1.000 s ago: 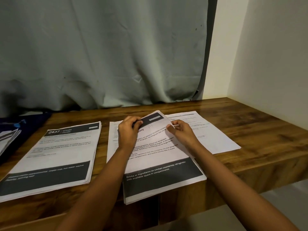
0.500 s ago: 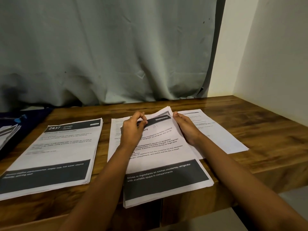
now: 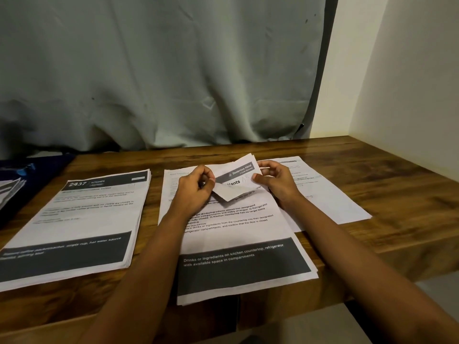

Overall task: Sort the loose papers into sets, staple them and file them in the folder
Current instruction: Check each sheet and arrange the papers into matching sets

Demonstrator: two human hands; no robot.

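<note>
A stack of printed papers [image 3: 238, 244] with a dark band at its near end lies in the middle of the wooden table [image 3: 387, 189], overhanging the front edge. My left hand [image 3: 196, 189] pinches the top sheet's far corner [image 3: 228, 193] and folds it back toward me. That bares the sheet below, headed "Dexterous Hand" [image 3: 238, 171]. My right hand [image 3: 275, 180] holds the far right corner of the sheets between thumb and curled fingers. A second stack headed "2437 Kitchen" [image 3: 82, 222] lies to the left.
A single white sheet [image 3: 330, 194] lies under the middle stack's right side. A dark blue folder [image 3: 29, 170] with more papers [image 3: 10, 189] sits at the far left edge. A grey curtain [image 3: 161, 70] hangs behind the table and a white wall [image 3: 409, 83] stands on the right.
My left hand has peeled the top sheet's far corner further back toward me, exposing the header of the sheet beneath. My right hand has shifted to grip the far right corner.
</note>
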